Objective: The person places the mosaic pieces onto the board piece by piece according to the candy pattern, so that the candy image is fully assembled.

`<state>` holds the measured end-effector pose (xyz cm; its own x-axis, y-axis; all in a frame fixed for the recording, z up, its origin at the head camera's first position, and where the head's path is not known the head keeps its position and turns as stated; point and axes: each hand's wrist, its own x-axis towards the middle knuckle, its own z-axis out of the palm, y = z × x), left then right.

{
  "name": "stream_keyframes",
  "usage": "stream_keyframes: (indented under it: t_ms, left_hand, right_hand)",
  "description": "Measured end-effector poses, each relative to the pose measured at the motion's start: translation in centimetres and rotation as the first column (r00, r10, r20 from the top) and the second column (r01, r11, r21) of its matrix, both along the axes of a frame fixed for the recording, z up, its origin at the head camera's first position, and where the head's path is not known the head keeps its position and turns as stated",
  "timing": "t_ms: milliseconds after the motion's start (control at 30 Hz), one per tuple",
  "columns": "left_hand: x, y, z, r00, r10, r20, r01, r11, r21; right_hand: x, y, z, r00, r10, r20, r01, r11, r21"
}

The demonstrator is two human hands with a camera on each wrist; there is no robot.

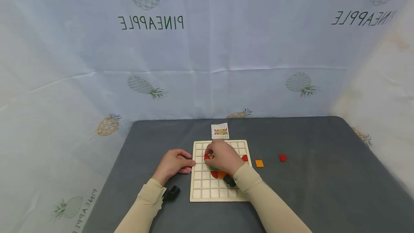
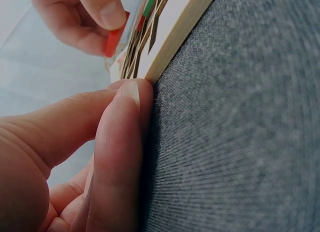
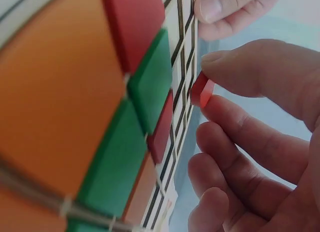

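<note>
A pale wooden grid board (image 1: 197, 193) lies on the dark table. Over its middle, my right hand (image 1: 223, 155) pinches a small red tile (image 3: 201, 89) between thumb and index finger, its other fingers loosely bent. The left wrist view shows that red tile (image 2: 114, 39) close over the board's face. My left hand (image 1: 174, 163) rests on the table at the board's left side, thumb and index fingertips together against its edge. Set on the grid are a green tile (image 1: 214, 167), a red tile (image 1: 214, 174) and an orange tile (image 1: 222, 174); my right hand hides others.
Just behind the board lies a small printed pattern card (image 1: 220, 131). To the right are a loose orange square (image 1: 259, 163) and a loose red piece (image 1: 283, 158). A pineapple-print cloth (image 1: 207, 92) hangs behind the table.
</note>
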<state>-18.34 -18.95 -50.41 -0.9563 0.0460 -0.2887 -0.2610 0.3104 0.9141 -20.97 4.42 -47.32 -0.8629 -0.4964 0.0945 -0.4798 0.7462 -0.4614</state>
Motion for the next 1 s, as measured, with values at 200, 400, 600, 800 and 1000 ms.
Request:
stream_keyframes:
  t_ms: [200, 400, 600, 800, 1000]
  left_hand:
    - [0.2, 0.5, 0.1, 1.0, -0.012, 0.0, 0.012, 1.0, -0.025]
    - [0.1, 0.5, 0.2, 1.0, -0.01, -0.008, 0.01, 1.0, -0.025]
    - [0.1, 0.4, 0.2, 1.0, -0.003, -0.004, 0.003, 0.999, -0.035]
    - [-0.1, 0.3, 0.0, 1.0, 0.005, -0.001, -0.005, 0.999, -0.039]
    - [0.0, 0.1, 0.0, 1.0, 0.013, 0.005, -0.013, 0.999, -0.039]
  right_hand:
    - [0.2, -0.1, -0.3, 0.999, -0.003, -0.043, 0.004, 1.0, 0.007]
    - [0.2, -0.4, -0.3, 0.998, -0.022, -0.058, 0.024, 0.999, 0.028]
    - [0.1, -0.6, -0.4, 0.999, -0.01, -0.034, 0.012, 0.999, 0.049]
    - [-0.2, -0.8, -0.6, 0.999, 0.007, -0.034, -0.006, 0.999, 0.05]
    - [-0.1, -1.2, -0.8, 0.998, 0.009, -0.059, -0.006, 0.999, 0.053]
